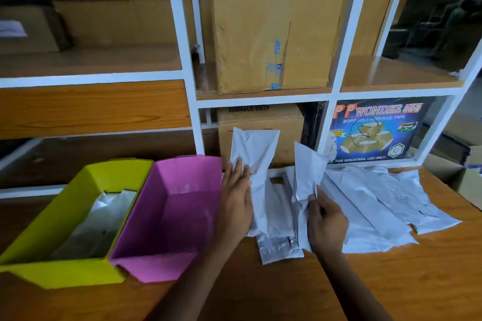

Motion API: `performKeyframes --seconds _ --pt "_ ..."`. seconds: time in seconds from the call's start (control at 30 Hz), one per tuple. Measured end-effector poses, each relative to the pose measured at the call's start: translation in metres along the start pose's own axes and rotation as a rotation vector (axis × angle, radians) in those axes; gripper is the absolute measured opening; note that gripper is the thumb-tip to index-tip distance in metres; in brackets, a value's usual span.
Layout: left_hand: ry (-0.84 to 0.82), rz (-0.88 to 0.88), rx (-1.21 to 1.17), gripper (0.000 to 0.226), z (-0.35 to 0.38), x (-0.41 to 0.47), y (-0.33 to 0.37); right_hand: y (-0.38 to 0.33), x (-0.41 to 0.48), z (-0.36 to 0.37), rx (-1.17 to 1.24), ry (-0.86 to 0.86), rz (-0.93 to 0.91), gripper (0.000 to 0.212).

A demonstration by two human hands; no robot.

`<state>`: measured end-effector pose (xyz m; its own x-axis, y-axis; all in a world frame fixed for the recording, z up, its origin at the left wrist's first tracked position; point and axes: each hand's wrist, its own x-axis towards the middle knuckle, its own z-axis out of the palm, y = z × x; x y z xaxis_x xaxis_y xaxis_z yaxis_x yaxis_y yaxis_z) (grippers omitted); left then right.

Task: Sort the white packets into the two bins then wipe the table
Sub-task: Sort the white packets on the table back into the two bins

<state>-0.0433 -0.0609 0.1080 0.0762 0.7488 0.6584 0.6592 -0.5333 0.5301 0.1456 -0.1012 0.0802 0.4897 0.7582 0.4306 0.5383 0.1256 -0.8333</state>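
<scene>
My left hand [236, 195] grips a long white packet [254, 154] that stands upright just right of the pink bin [167, 250]. Another white packet [307, 172] is held upright by my right hand [326, 221], above the pile. Several more white packets [373, 203] lie spread over the wooden table [391, 281] to the right, and one lies flat between my hands [279, 247]. The yellow-green bin [52, 271] stands at the left with white packets [94, 224] inside. The pink bin looks empty.
A white-framed shelf unit [187, 65] rises directly behind the table, holding cardboard boxes [273, 34] and a printed tape carton [375, 130]. The two bins stand side by side, touching, at the table's left. More cartons [469, 180] sit past the table's right edge.
</scene>
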Motion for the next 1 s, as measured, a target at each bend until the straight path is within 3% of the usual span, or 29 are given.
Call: performKeyframes --seconds 0.23,0.5,0.73,0.9,1.0 --pt "-0.039 -0.098 0.21 0.043 -0.104 -0.026 -0.07 -0.056 -0.06 0.034 0.136 -0.08 0.04 0.033" --pt "-0.046 -0.203 0.191 0.039 -0.168 -0.019 -0.129 -0.116 -0.083 0.086 0.138 -0.175 -0.051 0.034" --pt "-0.075 -0.232 0.087 0.029 -0.162 -0.003 -0.175 -0.143 -0.065 0.155 -0.069 -0.242 -0.126 0.037" --pt "-0.121 -0.247 0.008 0.03 -0.144 0.003 -0.198 -0.145 -0.061 0.222 -0.419 -0.345 -0.224 0.021" --pt "-0.139 -0.268 -0.007 0.04 -0.14 0.004 -0.204 -0.142 -0.065 0.249 -0.592 -0.487 -0.174 0.021"
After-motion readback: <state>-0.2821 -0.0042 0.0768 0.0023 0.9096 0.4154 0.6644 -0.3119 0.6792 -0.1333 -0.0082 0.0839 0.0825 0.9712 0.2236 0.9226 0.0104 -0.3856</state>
